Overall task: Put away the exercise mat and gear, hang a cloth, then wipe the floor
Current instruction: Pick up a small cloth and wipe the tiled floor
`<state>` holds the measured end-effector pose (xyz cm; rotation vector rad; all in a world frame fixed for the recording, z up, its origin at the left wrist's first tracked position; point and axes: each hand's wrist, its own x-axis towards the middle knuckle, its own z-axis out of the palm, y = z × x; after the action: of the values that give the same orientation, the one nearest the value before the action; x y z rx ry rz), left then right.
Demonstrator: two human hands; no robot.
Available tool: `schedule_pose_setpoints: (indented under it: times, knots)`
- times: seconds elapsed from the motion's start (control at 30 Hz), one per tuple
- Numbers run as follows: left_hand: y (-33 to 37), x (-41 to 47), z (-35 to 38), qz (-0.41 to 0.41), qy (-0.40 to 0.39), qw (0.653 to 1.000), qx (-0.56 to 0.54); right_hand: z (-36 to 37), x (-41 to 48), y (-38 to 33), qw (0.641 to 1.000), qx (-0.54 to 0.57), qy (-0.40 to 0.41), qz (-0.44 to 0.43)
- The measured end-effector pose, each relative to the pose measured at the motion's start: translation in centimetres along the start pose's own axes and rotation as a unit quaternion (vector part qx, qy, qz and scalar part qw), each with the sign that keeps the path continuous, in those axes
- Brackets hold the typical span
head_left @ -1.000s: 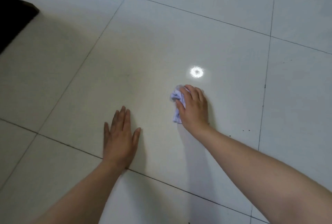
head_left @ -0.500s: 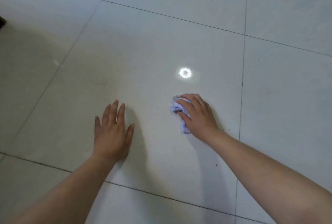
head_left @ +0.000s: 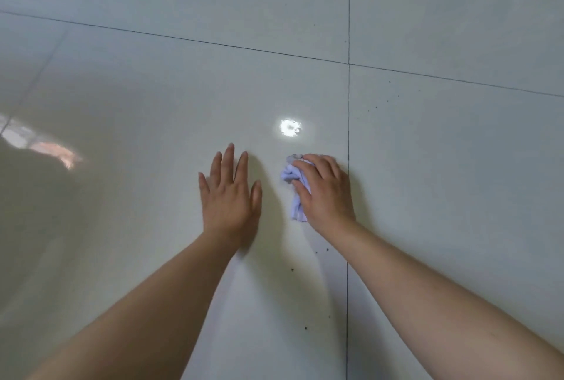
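While right hand (head_left: 328,193) grips the crumpled pale-lilac cloth (head_left: 294,193) and left hand (head_left: 230,196) lies flat beside it, glossy white tile floor (head_left: 152,89) wiping looks underway, dark specks (head_left: 305,327) nearer the person remain.

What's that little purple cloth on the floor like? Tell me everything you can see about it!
The cloth is small, pale lilac and soft-looking, scrunched into a wrinkled bunch. It lies on the glossy pale floor tile, close to a bright round light reflection. The right hand covers most of it, fingers curled over the top, so only its left edge and a lower tail show.
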<state>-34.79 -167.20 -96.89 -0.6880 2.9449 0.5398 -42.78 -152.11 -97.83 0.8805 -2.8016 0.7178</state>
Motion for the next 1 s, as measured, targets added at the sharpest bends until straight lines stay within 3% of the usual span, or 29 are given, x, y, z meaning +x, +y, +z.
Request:
schedule_pose_setpoints:
  times: [0.23, 0.43, 0.6, 0.9, 1.0]
  knots:
    - [0.6, 2.7, 1.6, -0.029, 0.013, 0.999, 0.031, 2.6, 8.3, 0.8, 0.997, 0.015, 0.011, 0.081]
    - [0.8, 2.8, 1.2, -0.032, 0.018, 0.999, 0.033, 1.5, 6.7, 2.2, 0.992, 0.026, -0.053, -0.113]
    - [1.1, 2.9, 1.0, -0.041, -0.002, 0.999, 0.034, 0.5, 7.8, 4.9, 0.999, -0.003, -0.044, -0.006]
    - [1.4, 3.4, 0.4, -0.060, -0.059, 0.995, 0.059, 0.0, 8.2, 4.5, 0.997, 0.001, -0.083, 0.005]
    - [1.4, 4.5, -1.0, -0.028, -0.057, 0.995, 0.080, 0.0, 8.3, 4.4, 0.995, -0.005, -0.094, 0.021]
